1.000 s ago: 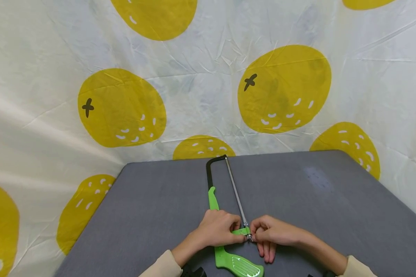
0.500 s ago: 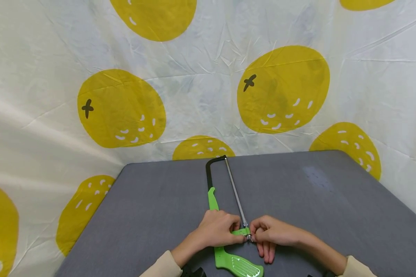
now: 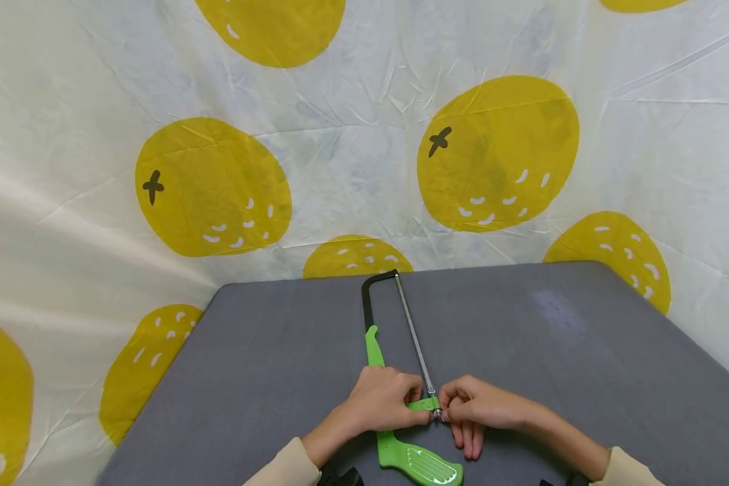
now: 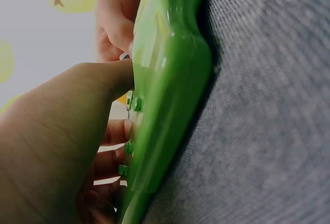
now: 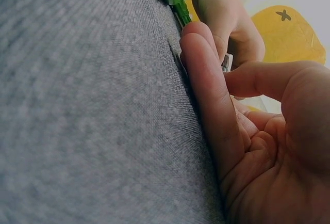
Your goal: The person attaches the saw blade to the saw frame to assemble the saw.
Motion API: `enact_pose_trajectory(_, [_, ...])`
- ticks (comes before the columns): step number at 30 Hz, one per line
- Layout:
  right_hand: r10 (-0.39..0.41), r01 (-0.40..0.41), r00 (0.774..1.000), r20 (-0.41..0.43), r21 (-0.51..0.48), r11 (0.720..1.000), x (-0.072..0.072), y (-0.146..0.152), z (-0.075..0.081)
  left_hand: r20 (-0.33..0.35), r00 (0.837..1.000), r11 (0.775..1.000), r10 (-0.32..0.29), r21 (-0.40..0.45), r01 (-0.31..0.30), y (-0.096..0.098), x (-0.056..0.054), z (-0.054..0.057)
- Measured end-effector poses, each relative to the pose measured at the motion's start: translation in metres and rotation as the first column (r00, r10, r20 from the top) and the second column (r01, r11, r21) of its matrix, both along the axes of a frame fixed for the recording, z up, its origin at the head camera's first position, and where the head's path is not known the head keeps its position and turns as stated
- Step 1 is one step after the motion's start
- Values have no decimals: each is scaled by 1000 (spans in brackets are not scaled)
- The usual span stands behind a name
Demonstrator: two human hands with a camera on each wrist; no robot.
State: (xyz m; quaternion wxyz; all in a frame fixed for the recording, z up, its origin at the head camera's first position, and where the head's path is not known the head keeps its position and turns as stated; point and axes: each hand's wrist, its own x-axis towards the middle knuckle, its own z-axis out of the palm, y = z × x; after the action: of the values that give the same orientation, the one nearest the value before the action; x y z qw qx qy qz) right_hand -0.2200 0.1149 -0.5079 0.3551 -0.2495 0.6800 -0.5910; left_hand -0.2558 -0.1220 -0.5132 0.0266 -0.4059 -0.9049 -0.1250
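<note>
A hacksaw [image 3: 418, 462] with a green handle and a black front bow lies on the grey table, its bow pointing away from me. Its thin metal blade [image 3: 414, 331] runs along the right side. My left hand [image 3: 381, 399] grips the green frame, thumb and fingers around the short arm at the blade's near end. At that end sits a small metal wing nut [image 3: 437, 415], pinched between thumb and index finger of my right hand [image 3: 480, 405]. The right hand's other fingers [image 5: 206, 90] extend low along the table. Fingertips partly hide the nut.
The grey cloth-covered table [image 3: 267, 351] reaches back to a white curtain [image 3: 352, 169] printed with yellow fruit, which also hangs along both sides. A pale smudge [image 3: 555, 310] marks the cloth at the back right.
</note>
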Motion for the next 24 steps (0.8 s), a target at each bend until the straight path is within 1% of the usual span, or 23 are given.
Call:
enact_pose_trajectory(9, [8,-8,1000,-14,1,1000,-1,0,1,7,1000,1000,3,-5,-3,0,0,0])
enact_pose_trajectory(19, [18,-18,1000,-8,1,1000,0,0,2,-7,1000,1000,13,-12,-13,0,2,0])
enact_pose_trajectory(24, [19,-19,1000,-10,3,1000,-1,0,2,-4,1000,1000,17,-13,-17,0,2,0])
